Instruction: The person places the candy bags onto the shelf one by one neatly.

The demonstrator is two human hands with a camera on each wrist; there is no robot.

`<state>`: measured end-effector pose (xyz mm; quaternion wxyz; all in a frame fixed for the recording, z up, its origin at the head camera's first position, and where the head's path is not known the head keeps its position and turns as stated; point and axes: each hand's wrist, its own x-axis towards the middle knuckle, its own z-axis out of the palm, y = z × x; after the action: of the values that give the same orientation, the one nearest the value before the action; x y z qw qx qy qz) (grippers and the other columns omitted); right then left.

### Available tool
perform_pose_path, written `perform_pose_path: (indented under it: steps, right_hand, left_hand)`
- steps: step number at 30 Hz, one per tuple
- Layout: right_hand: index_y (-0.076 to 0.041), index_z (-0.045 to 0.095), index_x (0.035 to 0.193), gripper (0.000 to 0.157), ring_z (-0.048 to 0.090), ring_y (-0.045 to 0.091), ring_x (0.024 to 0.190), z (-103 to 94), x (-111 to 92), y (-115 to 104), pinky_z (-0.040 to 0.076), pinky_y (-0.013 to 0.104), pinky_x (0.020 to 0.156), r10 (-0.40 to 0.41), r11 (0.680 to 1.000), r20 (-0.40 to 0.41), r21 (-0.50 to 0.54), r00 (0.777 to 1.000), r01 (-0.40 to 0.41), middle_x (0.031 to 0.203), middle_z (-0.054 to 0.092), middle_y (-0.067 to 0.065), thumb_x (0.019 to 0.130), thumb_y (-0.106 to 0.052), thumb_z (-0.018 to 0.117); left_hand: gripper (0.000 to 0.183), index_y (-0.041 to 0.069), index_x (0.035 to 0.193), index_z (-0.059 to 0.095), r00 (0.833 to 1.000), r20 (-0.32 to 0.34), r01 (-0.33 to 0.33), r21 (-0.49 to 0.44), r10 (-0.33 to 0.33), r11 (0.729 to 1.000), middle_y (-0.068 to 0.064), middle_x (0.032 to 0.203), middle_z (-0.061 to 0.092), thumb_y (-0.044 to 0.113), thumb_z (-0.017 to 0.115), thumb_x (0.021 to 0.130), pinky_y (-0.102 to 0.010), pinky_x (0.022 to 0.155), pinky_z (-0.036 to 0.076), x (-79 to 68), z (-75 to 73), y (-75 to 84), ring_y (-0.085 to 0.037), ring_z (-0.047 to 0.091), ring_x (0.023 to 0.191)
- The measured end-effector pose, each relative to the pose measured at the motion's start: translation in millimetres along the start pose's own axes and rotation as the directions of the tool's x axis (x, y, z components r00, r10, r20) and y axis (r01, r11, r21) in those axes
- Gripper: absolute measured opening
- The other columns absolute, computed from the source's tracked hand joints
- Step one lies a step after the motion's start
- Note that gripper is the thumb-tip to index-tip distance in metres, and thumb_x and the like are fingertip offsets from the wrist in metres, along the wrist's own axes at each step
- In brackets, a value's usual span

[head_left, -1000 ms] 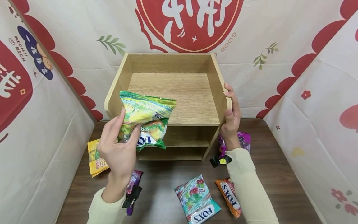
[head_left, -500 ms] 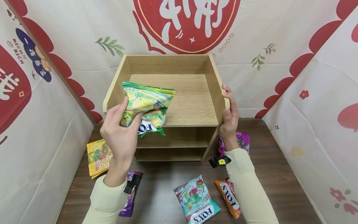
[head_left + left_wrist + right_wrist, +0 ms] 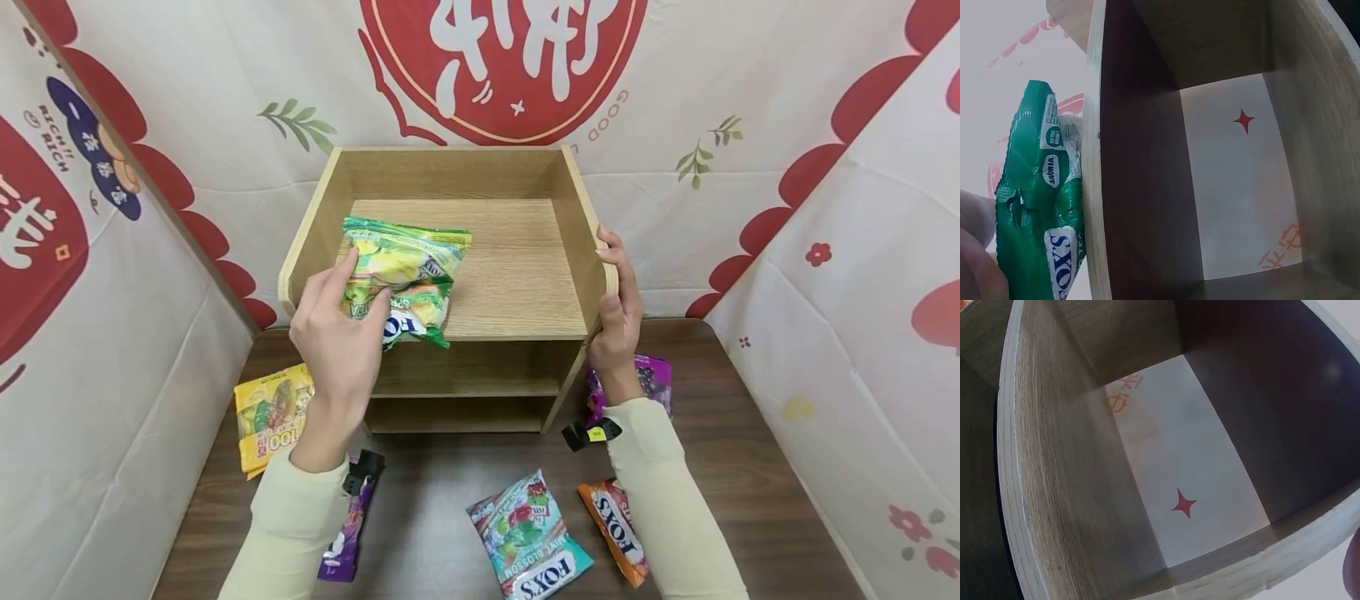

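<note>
A green and yellow Fox's candy bag [image 3: 408, 271] is pinched between the thumb and fingers of my left hand [image 3: 337, 337], over the front of the wooden shelf unit's top [image 3: 517, 283]. In the left wrist view the same bag [image 3: 1032, 219] appears beside a shelf board edge, with fingers [image 3: 979, 250] at the far left. My right hand [image 3: 617, 321] grips the front edge of the unit's right side panel [image 3: 581, 225]. Only a bit of that hand shows in the right wrist view, which looks into a shelf compartment [image 3: 1072, 487].
On the dark table lie a yellow candy bag [image 3: 273, 417], a narrow purple bag [image 3: 348, 533], a teal Mint Blossom bag [image 3: 525, 533], an orange Fox's bag [image 3: 615, 529] and a purple bag [image 3: 656, 379] partly behind my right wrist. Printed cloth walls [image 3: 847, 333] surround the table.
My left hand has carried the green bag upward, then slightly to the right over the top shelf. My right hand has kept its hold on the side panel.
</note>
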<state>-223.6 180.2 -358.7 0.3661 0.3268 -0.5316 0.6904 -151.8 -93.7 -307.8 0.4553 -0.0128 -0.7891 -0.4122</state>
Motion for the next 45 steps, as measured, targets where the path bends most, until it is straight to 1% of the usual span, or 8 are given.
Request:
perform_pose_path:
  steps: [4,7,17,25,31,36,45]
  right_hand:
    - [0.007,0.048,0.118,0.064,0.031,0.040,0.129,-0.9,-0.7,1.0,0.028,0.044,0.102,0.007,1.000,-0.004,-0.002,1.000,-0.007,0.139,0.043,0.018,0.087,-0.049,0.058]
    - [0.007,0.047,0.118,0.065,0.031,0.040,0.128,-0.6,-1.1,1.2,0.029,0.044,0.101,0.015,1.000,-0.001,-0.002,1.000,-0.015,0.139,0.043,0.019,0.087,-0.049,0.058]
    - [0.007,0.047,0.118,0.065,0.031,0.040,0.129,0.3,-0.4,1.2,0.028,0.044,0.102,0.008,1.000,0.004,-0.005,1.000,-0.008,0.139,0.043,0.018,0.087,-0.049,0.058]
    - [0.006,0.047,0.119,0.064,0.030,0.040,0.127,-0.4,-1.2,1.4,0.028,0.043,0.101,0.013,1.000,0.009,-0.003,1.000,-0.013,0.140,0.042,0.018,0.087,-0.049,0.057]
    - [0.006,0.048,0.118,0.064,0.030,0.040,0.128,-0.9,-0.7,2.1,0.028,0.043,0.101,0.012,1.000,0.005,0.002,1.000,-0.012,0.140,0.042,0.017,0.087,-0.049,0.058]
    - [0.006,0.048,0.118,0.064,0.030,0.040,0.129,-0.5,-0.9,2.5,0.027,0.044,0.102,0.010,1.000,0.005,0.007,1.000,-0.010,0.139,0.043,0.018,0.087,-0.049,0.058]
    - [0.005,0.047,0.119,0.065,0.031,0.040,0.128,-1.4,-0.5,1.9,0.027,0.044,0.101,0.019,1.000,0.006,-0.015,1.000,-0.019,0.140,0.042,0.018,0.087,-0.050,0.057]
  left_hand:
    - [0.049,0.003,0.121,0.066,0.998,0.051,0.042,0.030,-0.043,0.999,-0.017,0.106,0.066,0.008,0.081,0.075,-0.048,0.081,0.044,3.2,2.0,2.7,-0.031,0.060,0.099]
    - [0.049,0.003,0.122,0.065,0.996,0.073,0.052,0.064,-0.057,0.997,-0.018,0.108,0.065,0.009,0.080,0.076,-0.048,0.082,0.041,4.5,2.6,3.7,-0.033,0.057,0.099]
    - [0.050,0.003,0.125,0.063,0.994,0.079,0.058,0.160,-0.072,0.985,-0.019,0.110,0.065,0.011,0.078,0.078,-0.047,0.082,0.041,12.7,9.3,0.6,-0.035,0.054,0.097]
    - [0.051,0.000,0.127,0.061,0.988,0.120,0.078,0.191,-0.102,0.979,-0.022,0.111,0.063,0.010,0.078,0.079,-0.047,0.084,0.041,19.5,15.2,-2.1,-0.037,0.052,0.096]
    - [0.052,-0.001,0.127,0.060,0.975,0.165,0.111,0.224,-0.150,0.968,-0.024,0.114,0.061,0.011,0.077,0.080,-0.048,0.084,0.041,25.4,21.4,-2.1,-0.038,0.050,0.098]
    - [0.051,-0.001,0.127,0.060,0.963,0.193,0.138,0.237,-0.186,0.962,-0.024,0.115,0.060,0.011,0.077,0.080,-0.047,0.087,0.041,31.4,26.5,-5.9,-0.038,0.050,0.101]
    - [0.053,0.000,0.131,0.056,0.935,0.257,0.180,0.256,-0.246,0.950,-0.024,0.119,0.057,0.013,0.074,0.083,-0.044,0.093,0.039,39.4,31.7,-8.1,-0.036,0.046,0.108]
